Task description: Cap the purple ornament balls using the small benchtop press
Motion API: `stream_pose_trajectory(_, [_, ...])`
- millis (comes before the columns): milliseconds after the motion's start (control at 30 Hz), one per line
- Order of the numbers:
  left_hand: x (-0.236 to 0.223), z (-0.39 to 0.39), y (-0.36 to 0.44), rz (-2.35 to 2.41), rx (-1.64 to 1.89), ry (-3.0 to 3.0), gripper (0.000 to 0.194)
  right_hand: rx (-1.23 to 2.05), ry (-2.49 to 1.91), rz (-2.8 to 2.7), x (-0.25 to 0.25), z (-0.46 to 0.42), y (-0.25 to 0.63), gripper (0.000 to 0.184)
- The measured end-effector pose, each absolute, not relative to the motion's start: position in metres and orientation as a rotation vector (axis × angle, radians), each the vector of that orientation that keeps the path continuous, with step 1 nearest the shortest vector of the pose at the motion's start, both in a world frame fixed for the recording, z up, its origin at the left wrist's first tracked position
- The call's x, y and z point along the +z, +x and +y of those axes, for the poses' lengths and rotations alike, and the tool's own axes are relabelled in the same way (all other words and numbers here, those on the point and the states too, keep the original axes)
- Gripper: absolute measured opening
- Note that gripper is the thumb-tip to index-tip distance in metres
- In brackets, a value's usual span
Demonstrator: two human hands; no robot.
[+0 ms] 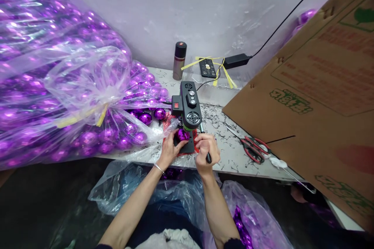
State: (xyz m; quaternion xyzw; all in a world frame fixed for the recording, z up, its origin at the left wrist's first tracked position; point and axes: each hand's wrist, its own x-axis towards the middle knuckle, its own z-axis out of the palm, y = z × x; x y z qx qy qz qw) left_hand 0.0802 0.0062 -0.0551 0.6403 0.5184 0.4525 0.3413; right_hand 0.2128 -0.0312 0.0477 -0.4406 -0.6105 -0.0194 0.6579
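A shiny purple faceted ball (183,134) sits under the head of a small black bench press machine (190,103). My left hand (168,149) steadies the ball from the left, thumb and fingers on its sides, over the machine's dark base plate (187,148). Wrapped round the black-ended lever (208,158) at the machine's right side is my right hand (208,148), closed in a fist. A box with a red switch (176,105) is attached to the machine's left side. The ball's top is partly hidden by the machine head.
A big clear bag of purple balls (87,138) fills the left. A cardboard box (300,124) stands right, with red-handled scissors (254,149) beside it. Behind are a thermos (179,61), a phone-like black object (207,67) and a power adapter (238,61). Black scraps litter the table (230,159).
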Motion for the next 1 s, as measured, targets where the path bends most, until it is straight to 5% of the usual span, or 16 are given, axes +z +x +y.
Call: stream_pose_trajectory(1000, [-0.065, 0.014, 0.086, 1.342, 1.254, 1.666, 0.056, -0.154, -0.896, -1.322, 0.004, -0.012, 0.214, 0.034])
